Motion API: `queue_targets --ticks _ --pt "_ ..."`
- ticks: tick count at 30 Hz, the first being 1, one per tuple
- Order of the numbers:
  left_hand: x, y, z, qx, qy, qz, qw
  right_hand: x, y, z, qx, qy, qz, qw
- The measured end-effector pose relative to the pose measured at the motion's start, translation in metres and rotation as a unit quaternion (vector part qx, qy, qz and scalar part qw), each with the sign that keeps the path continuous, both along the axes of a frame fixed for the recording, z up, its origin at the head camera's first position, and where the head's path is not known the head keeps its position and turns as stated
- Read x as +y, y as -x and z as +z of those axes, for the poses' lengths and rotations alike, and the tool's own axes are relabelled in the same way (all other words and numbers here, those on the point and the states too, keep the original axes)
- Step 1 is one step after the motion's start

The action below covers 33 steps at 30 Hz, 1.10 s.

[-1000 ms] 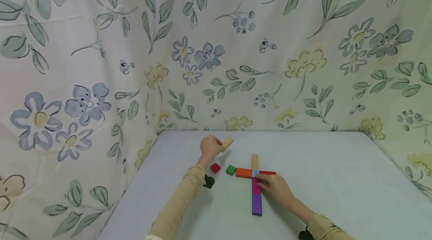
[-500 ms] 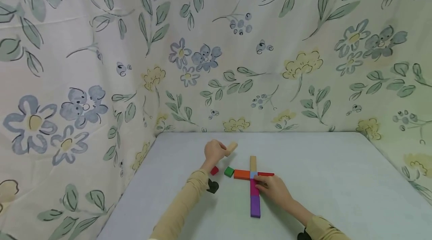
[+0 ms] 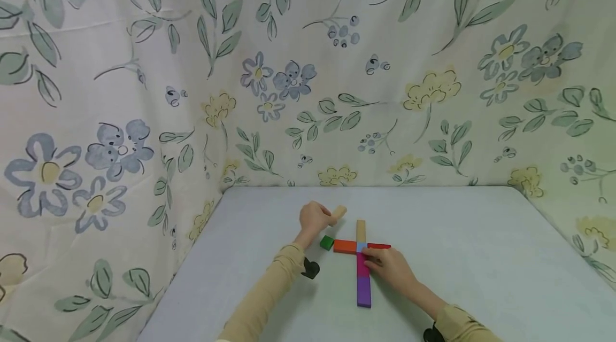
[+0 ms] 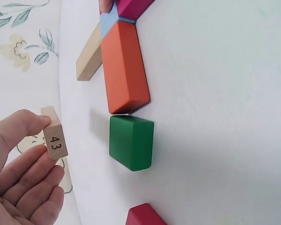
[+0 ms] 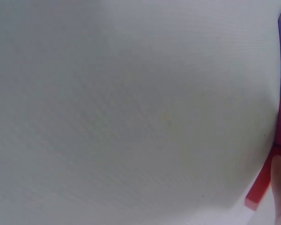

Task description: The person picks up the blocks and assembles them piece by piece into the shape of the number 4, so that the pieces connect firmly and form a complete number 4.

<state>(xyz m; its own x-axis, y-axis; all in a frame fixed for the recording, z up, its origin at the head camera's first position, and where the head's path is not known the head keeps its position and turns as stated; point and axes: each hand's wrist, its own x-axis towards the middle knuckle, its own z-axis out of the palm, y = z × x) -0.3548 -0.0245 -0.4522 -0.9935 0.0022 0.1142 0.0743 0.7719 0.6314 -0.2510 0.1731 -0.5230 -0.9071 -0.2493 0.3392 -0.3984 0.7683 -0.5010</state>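
Note:
My left hand (image 3: 315, 218) pinches a plain wooden block (image 4: 55, 140) between thumb and fingers, raised over the far part of the table; its end is marked "43". A cross of blocks lies to its right: a light blue block (image 3: 360, 247) in the centre, an orange block (image 3: 344, 246) left, a red block (image 3: 379, 246) right, another plain wooden block (image 3: 361, 230) at the top. Magenta (image 3: 363, 266) and purple (image 3: 363, 291) blocks form the lower arm. My right hand (image 3: 394, 270) rests at the centre, a fingertip on the light blue block.
A green block (image 4: 136, 143) lies just off the orange block's left end. Farther left is a dark red block (image 4: 143, 215), hidden behind my left arm in the head view. A floral cloth (image 3: 337, 117) hangs behind the white table (image 3: 457, 224).
My left hand has moved right and slightly nearer with the wooden block, toward the top of the cross. Its arm now covers the dark red block. The right hand keeps its place.

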Motion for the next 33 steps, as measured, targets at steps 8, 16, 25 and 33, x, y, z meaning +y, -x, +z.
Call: queue_targets --ticks 8,16,25,33 --pt "0.006 -0.003 -0.006 0.004 0.006 0.004 1.0000 0.000 -0.001 0.002 0.013 0.003 0.008 1.000" --pt "0.012 -0.006 -0.006 -0.006 0.001 0.025 0.9997 0.000 0.000 0.004 0.004 -0.005 0.002 1.000" --pt "0.012 -0.007 -0.014 -0.016 -0.004 0.030 0.9994 0.000 0.000 0.003 0.009 -0.007 0.002 1.000" --pt "0.009 -0.008 -0.026 -0.025 0.005 0.029 0.9993 0.001 0.001 0.000 0.014 -0.011 0.000 1.000"
